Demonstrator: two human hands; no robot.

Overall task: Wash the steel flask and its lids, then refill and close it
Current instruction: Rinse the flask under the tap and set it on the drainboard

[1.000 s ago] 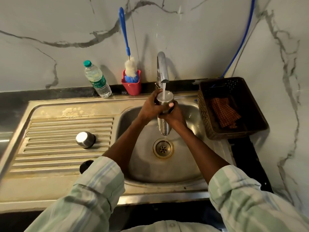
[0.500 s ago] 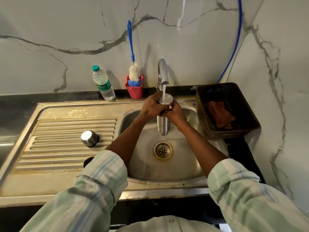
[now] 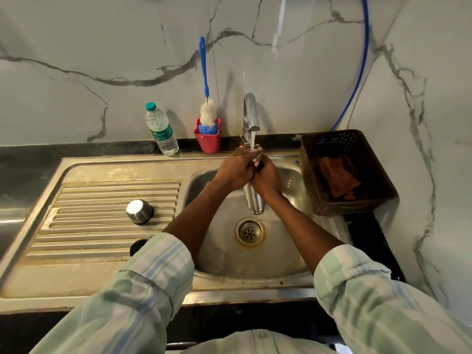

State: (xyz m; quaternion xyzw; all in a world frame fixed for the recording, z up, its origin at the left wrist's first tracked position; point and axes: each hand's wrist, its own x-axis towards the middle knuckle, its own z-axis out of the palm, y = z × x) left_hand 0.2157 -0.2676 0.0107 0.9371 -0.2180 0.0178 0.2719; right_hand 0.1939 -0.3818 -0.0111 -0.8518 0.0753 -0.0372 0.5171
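**Flask held upright under the running tap, both hands at its mouth**

Nearest the camera, two striped sleeves reach forward over the front rim of the steel sink (image 3: 229,295). On the draining board to the left, a black lid (image 3: 136,247) shows only as a dark arc, mostly hidden behind the left sleeve; further up the ribs sits the steel cap (image 3: 139,211), upside-down or not I cannot tell, well apart from the basin.

Over the basin, above the drain (image 3: 249,232), the steel flask (image 3: 254,200) is held with its long axis near vertical, base down, mouth up under the tap (image 3: 250,113). The right hand (image 3: 265,178) wraps the upper body from the right. The left hand (image 3: 236,167) lies over the top from the left, its fingers stretched across the mouth where the water stream lands. Whether those fingers grip the neck or only rub the rim is hard to make out; the mouth itself is covered, so how full the flask is cannot be seen.

The next move likely turns on this: the flask's opening sits directly below the spout, and the left hand lies between them. The lids lie to the left, so the left hand is nearer for reaching them.

Beyond stand a water bottle (image 3: 161,129), a bottle brush (image 3: 208,116) in a red holder (image 3: 207,140), and a brown basket (image 3: 378,200) with a checked cloth (image 3: 338,176) on the bench at right.
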